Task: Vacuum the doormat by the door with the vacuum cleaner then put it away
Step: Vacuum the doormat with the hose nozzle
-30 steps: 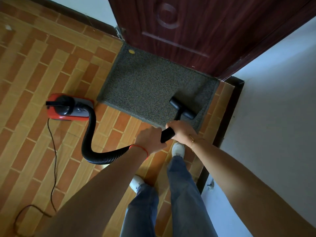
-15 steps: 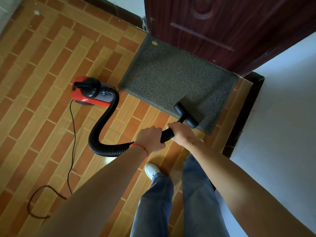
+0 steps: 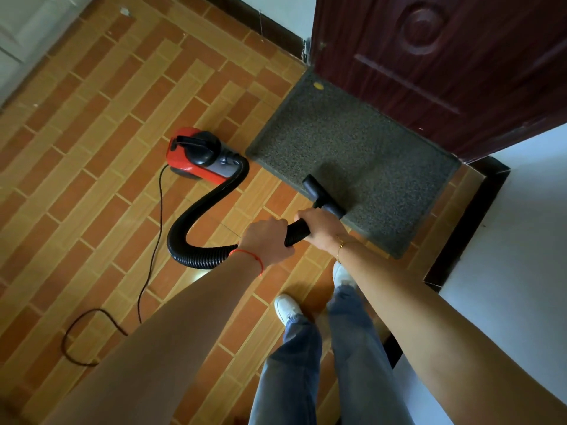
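Observation:
A grey-green doormat (image 3: 346,148) lies on the tiled floor against a dark red door (image 3: 445,62). A small red and black vacuum cleaner (image 3: 199,156) sits just left of the mat. Its black ribbed hose (image 3: 196,222) curls down and right to my hands. My left hand (image 3: 267,239) grips the hose end. My right hand (image 3: 319,227) grips the black tube just ahead of it. The black floor nozzle (image 3: 322,196) rests on the mat's near edge, left of the middle.
The vacuum's black power cord (image 3: 150,271) trails left and loops on the floor. A white wall (image 3: 515,240) with a dark skirting stands at the right. My legs in jeans and white shoes (image 3: 287,308) stand behind the mat.
The view has swung left. The nozzle has slid from the mat's right part to its near edge, left of the middle. Both hands keep their grip.

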`<state>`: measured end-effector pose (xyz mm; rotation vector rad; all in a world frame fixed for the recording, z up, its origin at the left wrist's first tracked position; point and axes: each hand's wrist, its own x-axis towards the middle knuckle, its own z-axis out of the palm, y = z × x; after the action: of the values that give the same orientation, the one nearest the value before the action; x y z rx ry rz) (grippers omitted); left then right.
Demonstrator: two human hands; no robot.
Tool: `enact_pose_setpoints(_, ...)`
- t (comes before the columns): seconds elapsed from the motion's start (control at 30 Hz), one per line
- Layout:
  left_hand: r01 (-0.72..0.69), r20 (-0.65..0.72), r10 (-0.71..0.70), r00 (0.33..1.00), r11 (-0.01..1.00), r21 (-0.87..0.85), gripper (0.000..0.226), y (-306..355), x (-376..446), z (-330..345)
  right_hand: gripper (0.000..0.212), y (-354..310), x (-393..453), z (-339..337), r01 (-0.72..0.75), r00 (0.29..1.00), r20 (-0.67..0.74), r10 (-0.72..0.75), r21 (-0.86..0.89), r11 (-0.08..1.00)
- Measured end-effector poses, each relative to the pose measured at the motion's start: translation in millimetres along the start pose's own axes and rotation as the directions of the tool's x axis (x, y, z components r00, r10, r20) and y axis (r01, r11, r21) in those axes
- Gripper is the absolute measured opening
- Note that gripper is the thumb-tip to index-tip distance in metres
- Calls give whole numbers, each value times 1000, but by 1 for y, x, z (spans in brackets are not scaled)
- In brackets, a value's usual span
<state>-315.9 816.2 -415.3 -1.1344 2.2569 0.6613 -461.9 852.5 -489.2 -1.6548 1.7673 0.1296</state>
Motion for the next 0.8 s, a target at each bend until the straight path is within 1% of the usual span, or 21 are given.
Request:
enact_pose_setpoints(0.13, 47, -18, -48, 999, 998, -42, 24, -8, 9, 0, 8, -3, 21, -6, 56, 998, 33, -54, -67, 996)
enact_pose_setpoints(0.3, 91, -20, -92, 996, 993, -82, 24, -10, 31, -1, 19, 5, 45, -16, 96, 993, 81, -87, -118, 988)
enact_pose_setpoints(0.47, 127, -1, -127, 992, 987, -100, 27, -11, 66, -16, 16, 20, 78, -35, 125, 990, 91, -111, -176, 976)
enact_pose_setpoints(0.7, 174, -2, -176, 984, 973, -151, 26, 14, 143, -59, 17, 73, 130, -91, 129, 990, 85, -115, -194, 972)
enact_pose_setpoints(0.8, 189, 6, -191, 982, 963, -190, 21, 29, 180, -83, 15, 102, 155, -119, 123, 989, 101, -105, -196, 973)
